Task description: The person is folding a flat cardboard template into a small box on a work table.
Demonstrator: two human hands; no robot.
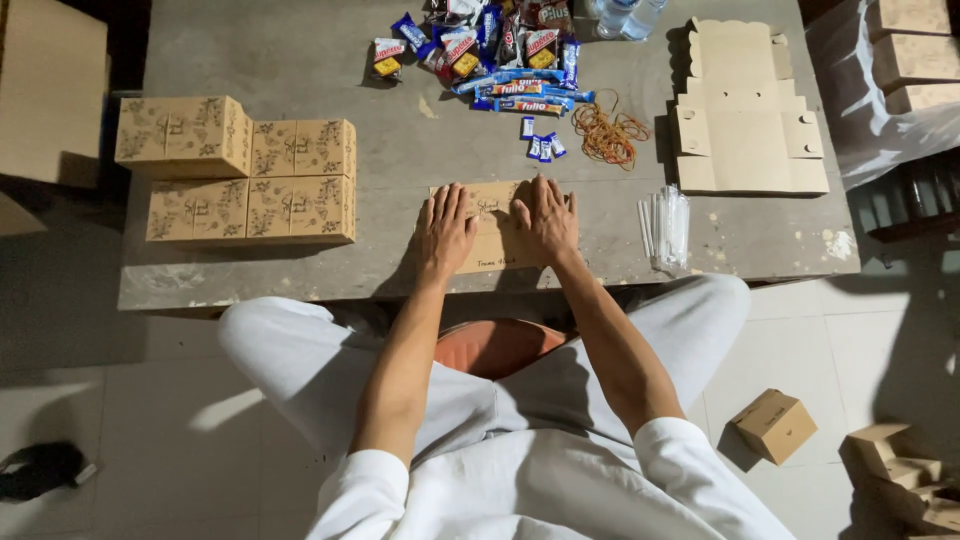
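A flat brown cardboard piece (497,228) lies at the near edge of the grey surface (300,60), its long axis running left to right across the person's front, printed face up. The left hand (444,232) and right hand (546,220) press on it palms down, fingers spread and pointing away from the body, gripping nothing. Folded printed boxes (240,180) stand to the left, rubber bands (610,135) and wrapped snacks (500,50) beyond.

head-worn view, steeply down, near table (300,60)
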